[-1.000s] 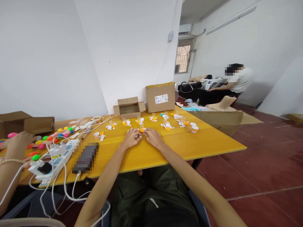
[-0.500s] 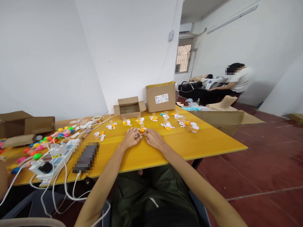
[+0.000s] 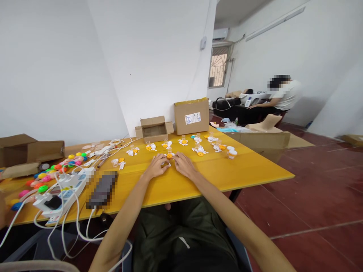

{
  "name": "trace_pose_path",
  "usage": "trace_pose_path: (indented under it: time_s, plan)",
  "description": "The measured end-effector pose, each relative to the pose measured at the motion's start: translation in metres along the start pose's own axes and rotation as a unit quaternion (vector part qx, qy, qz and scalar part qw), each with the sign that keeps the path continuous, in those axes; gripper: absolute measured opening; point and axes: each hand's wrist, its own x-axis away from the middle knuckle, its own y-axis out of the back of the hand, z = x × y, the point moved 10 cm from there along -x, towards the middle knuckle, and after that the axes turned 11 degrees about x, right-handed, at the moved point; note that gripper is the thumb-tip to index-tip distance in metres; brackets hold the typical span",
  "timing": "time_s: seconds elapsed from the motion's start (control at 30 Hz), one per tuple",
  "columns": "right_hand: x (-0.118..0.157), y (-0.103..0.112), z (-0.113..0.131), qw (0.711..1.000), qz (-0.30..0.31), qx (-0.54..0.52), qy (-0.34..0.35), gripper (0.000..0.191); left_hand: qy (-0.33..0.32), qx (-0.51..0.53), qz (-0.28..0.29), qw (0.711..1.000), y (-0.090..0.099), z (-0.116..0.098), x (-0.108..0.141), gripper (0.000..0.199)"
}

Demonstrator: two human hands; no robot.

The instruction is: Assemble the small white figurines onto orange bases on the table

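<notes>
My left hand (image 3: pixel 155 166) rests low over the yellow table, its fingers curved and its thumb apart from them. Beside it my right hand (image 3: pixel 184 165) lies with fingers stretched inward; whether the fingertips touch a part is too small to tell. Between the two hands sits an orange round plastic piece (image 3: pixel 169 156) with small white parts around it, partly hidden by the fingers. Just beyond it stands a small clear cup (image 3: pixel 169 149). Similar groups of orange, white and clear pieces, such as an orange ring (image 3: pixel 200 153), lie around in an arc.
Stacked white-lidded tubs (image 3: pixel 231 152) stand to the right. An open carton (image 3: pixel 154 130) and a closed cardboard box (image 3: pixel 191 116) are at the back. Leftward lie a phone (image 3: pixel 102 189), a power strip (image 3: pixel 66 192) with cables and colourful balls (image 3: pixel 43 188). A person (image 3: pixel 286 94) sits far right.
My left thumb and forefinger have parted slightly. Both hands stay at the same group of parts, and the whole view has shifted a little.
</notes>
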Motion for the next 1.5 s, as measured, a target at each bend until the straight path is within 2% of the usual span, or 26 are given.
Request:
trace_pose_path:
  time_s: [0.2,0.43,0.57,0.77,0.97,1.17,1.4,1.5]
  plan:
    - [0.001,0.003,0.003,1.000,-0.005,-0.016,0.010,0.030,0.007,0.004,-0.008,1.000,0.002,-0.001,0.000,0.007]
    - [0.003,0.005,0.020,0.994,-0.028,-0.056,0.090,0.018,0.048,0.001,-0.058,0.997,0.014,0.012,0.000,0.021]
    - [0.003,0.000,0.026,0.989,-0.015,-0.065,0.131,0.016,0.075,0.002,-0.081,0.994,0.017,0.025,0.001,0.022]
    - [-0.003,-0.006,0.015,0.995,-0.004,-0.044,0.087,0.019,0.098,0.022,-0.104,0.990,0.019,0.039,0.003,0.018]
    - [-0.006,-0.009,0.001,0.999,0.014,-0.031,0.013,0.025,0.103,0.056,-0.087,0.989,0.012,0.044,0.002,0.008]
    - [-0.006,-0.006,-0.009,0.999,0.000,-0.027,-0.029,0.030,0.079,0.055,-0.081,0.992,0.010,0.043,0.000,0.011]
    - [-0.008,-0.003,-0.010,0.998,-0.061,-0.027,-0.015,0.036,0.051,0.055,-0.070,0.995,0.007,0.038,0.000,0.019]
    - [-0.008,-0.004,-0.001,0.999,-0.051,-0.007,-0.015,0.046,0.057,0.054,-0.107,0.991,0.018,0.037,0.002,0.024]
